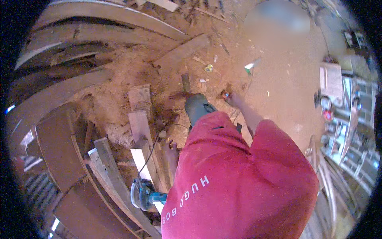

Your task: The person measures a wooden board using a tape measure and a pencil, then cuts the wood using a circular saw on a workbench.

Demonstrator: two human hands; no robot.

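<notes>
My right hand point(230, 98) reaches out over the dusty ground, its fingers closed round a small object point(226, 94) with blue, white and reddish parts. What it is stays too small to make out. Beside my red shirt, my left hand point(172, 149) hangs low near the planks point(141, 123), fingers apart and nothing seen in them. A teal power tool with a round pale guard point(137, 195) rests on the boards at lower left, partly hidden by my shirt. Its dark cord point(153, 149) runs up toward my left hand.
Long boards point(99, 83) are stacked along the left and top left. A yellow-green ring-shaped thing point(209, 68), a green and white piece point(249, 67) and wood scraps point(203, 81) lie on the ground ahead. Pale poles point(328, 191) and light frames point(346, 127) stand at right.
</notes>
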